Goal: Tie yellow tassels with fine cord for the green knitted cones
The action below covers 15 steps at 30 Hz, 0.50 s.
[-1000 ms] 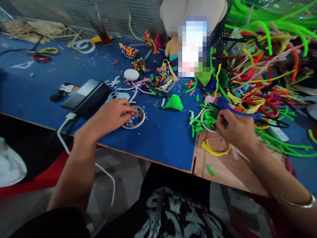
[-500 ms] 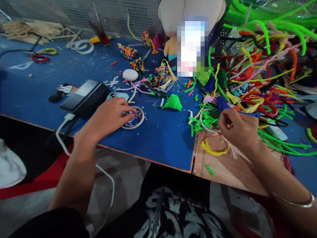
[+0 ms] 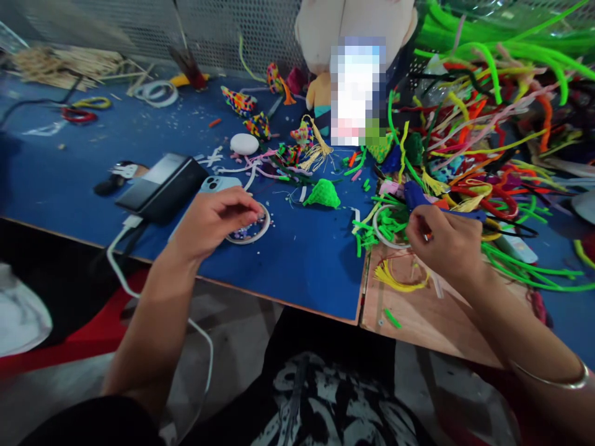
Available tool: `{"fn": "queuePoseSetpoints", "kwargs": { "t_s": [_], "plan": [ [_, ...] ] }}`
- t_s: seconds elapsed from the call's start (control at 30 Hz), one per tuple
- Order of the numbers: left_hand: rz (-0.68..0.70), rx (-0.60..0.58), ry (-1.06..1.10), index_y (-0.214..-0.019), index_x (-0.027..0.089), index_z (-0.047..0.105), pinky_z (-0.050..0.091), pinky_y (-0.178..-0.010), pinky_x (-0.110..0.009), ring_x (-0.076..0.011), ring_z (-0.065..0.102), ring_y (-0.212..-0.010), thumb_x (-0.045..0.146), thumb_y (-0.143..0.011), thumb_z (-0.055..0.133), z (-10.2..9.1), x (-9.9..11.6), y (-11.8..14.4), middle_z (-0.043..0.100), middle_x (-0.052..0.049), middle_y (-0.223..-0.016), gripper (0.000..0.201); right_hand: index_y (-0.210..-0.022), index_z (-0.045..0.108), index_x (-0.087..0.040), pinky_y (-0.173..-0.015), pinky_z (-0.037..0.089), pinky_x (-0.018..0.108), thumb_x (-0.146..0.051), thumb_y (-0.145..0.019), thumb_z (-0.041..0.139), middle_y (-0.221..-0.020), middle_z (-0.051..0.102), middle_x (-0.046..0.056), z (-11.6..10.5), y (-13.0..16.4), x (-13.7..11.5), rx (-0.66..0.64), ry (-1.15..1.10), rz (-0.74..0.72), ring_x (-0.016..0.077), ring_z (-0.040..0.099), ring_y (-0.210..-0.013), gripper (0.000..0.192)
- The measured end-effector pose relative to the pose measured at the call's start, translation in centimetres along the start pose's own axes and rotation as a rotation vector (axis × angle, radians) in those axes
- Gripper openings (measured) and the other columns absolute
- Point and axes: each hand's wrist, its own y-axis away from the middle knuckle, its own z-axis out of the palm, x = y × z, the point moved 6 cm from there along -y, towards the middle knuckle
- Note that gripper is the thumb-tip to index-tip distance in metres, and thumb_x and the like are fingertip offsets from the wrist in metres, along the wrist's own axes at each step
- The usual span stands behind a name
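My left hand (image 3: 223,218) hovers over a shallow round dish (image 3: 268,226) of small purple and pale beads (image 3: 242,234). Its thumb and fingertips are pinched together, and whatever they hold is too small to make out. On the right, my right hand (image 3: 441,238) is closed in a fist beside a round white-rimmed dish (image 3: 377,228) of green fuzzy clippings (image 3: 393,218). A tiny orange and white speck shows within its curled fingers. Directly behind that fist is a blue tool (image 3: 415,193), partly hidden; whether the hand touches it I cannot tell.
A green fuzzy cone-shaped piece (image 3: 322,194) lies mid-table. A black box-like device (image 3: 162,186) with a white cable (image 3: 114,263) stands left. Tangled coloured pipe cleaners (image 3: 483,148) crowd the right. Behind are a lit, blurred screen (image 3: 357,93) and a plush doll (image 3: 318,93).
My left hand has lifted out of the bead dish, with its fingertips drawn together in a pinch. My right hand stays closed in nearly the same place.
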Motion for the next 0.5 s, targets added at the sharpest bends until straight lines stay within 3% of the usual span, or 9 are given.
{"fn": "queuePoseSetpoints", "kwargs": {
  "t_s": [0.07,0.17,0.37,0.5],
  "plan": [
    [0.068,0.034,0.317,-0.076,0.018,0.065,0.035,-0.061,-0.025,-0.0116,0.048,-0.070,0.033,-0.074,0.071,0.8,0.7,0.3,0.055,0.000,-0.075,0.016,-0.074,0.056,-0.019,-0.049,0.036,0.022,-0.018,-0.079,0.050,-0.051,0.057,-0.003,0.3,0.1,0.1,-0.038,0.007,0.018,0.0099,0.051,-0.047,0.008],
    [0.096,0.003,0.565,-0.071,0.019,0.064,0.033,-0.055,-0.025,-0.0101,0.043,-0.062,0.037,-0.068,0.076,2.5,1.6,0.4,0.049,0.000,-0.067,0.022,-0.073,0.057,-0.019,-0.049,0.036,0.022,-0.019,-0.079,0.051,-0.052,0.058,-0.002,0.4,0.2,0.2,-0.061,0.009,0.035,0.0105,0.052,-0.048,0.009],
    [0.090,-0.064,0.793,-0.066,0.018,0.059,0.036,-0.054,-0.023,-0.0079,0.041,-0.059,0.034,-0.067,0.077,4.9,3.8,0.3,0.044,0.002,-0.066,0.024,-0.074,0.058,-0.018,-0.047,0.034,0.022,-0.017,-0.079,0.051,-0.049,0.057,-0.003,-0.3,0.1,-0.4,0.035,0.009,-0.027,0.0097,0.051,-0.046,0.009],
    [0.088,-0.108,0.901,-0.062,0.017,0.057,0.036,-0.052,-0.021,-0.0069,0.040,-0.056,0.031,-0.070,0.075,6.0,5.2,0.4,0.042,0.002,-0.063,0.025,-0.072,0.058,-0.018,-0.047,0.034,0.022,-0.017,-0.079,0.051,-0.050,0.058,-0.003,-0.2,-0.1,-0.4,0.008,0.024,-0.014,0.0096,0.050,-0.045,0.010]
  ]
}}
